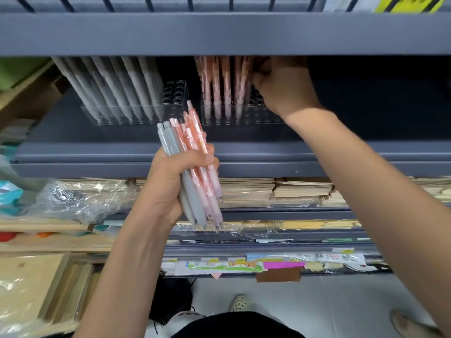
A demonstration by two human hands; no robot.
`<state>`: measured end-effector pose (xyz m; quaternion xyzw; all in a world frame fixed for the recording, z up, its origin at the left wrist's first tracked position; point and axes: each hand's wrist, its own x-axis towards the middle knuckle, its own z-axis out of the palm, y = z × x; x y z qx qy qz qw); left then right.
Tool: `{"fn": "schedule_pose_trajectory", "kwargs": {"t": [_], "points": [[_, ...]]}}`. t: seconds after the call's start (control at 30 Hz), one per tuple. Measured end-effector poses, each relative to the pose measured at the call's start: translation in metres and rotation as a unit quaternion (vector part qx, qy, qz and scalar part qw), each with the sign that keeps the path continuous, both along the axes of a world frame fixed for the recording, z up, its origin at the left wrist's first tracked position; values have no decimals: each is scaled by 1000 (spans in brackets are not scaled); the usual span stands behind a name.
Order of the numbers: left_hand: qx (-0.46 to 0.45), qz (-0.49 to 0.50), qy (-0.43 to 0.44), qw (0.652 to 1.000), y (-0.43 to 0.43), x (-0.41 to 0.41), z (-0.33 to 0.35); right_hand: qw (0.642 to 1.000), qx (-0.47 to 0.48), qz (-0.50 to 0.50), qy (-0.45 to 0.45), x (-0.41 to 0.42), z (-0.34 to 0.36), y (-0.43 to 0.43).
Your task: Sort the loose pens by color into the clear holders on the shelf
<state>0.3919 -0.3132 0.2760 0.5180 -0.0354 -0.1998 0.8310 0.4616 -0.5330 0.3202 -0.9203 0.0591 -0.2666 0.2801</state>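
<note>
My left hand (170, 176) grips a mixed bundle of loose pens (192, 172), grey ones on the left and pink patterned ones on the right, in front of the shelf edge. On the shelf stand two clear holders. The left holder (136, 111) is filled with several grey pens (114, 86). The right holder (244, 113) carries several pink pens (220, 86). My right hand (283, 86) reaches in above the right holder, fingers curled at the top of a pink pen; the upper shelf board hides the pen tops and my fingertips.
A grey upper shelf board (219, 32) overhangs the holders closely. Below the pen shelf (268, 152) lie stacks of notebooks (280, 189), plastic wrap (80, 196) and paper goods. Wooden boxes (36, 276) stand at the lower left. Empty holes remain on the right side of both holders.
</note>
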Motion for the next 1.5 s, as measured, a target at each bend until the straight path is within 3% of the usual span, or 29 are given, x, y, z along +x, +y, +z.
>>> {"fn": "schedule_pose_trajectory", "kwargs": {"t": [0.3, 0.4, 0.47, 0.57, 0.67, 1.0, 1.1, 1.2, 1.3, 1.5], "points": [[22, -4, -22, 1000, -6, -3, 2, 991, 126, 12, 43, -3, 3, -6], [37, -4, -34, 999, -6, -3, 1, 975, 216, -16, -43, -20, 9, -1], [48, -6, -37, 998, -7, -3, 0, 947, 309, 46, -69, -40, 12, 9], [69, -13, -43, 997, -12, -2, -2, 936, 308, 166, 42, -73, 13, 28], [88, -25, -77, 993, -17, -2, -1, 935, 271, 201, 107, -84, 13, 37], [74, -27, -89, 993, -24, -1, -3, 923, 318, 195, 92, -84, 6, 31], [67, -16, -77, 995, -23, 0, -4, 897, 399, 187, 32, -82, 2, 19], [47, -13, -75, 996, -22, 2, -6, 854, 486, 130, -131, -78, 3, 1], [26, -6, -66, 997, -24, 3, -7, 827, 487, 78, -268, -73, 5, -16], [-6, -13, -55, 998, -23, 5, -7, 855, 412, 61, -308, -61, 2, -20]]}}
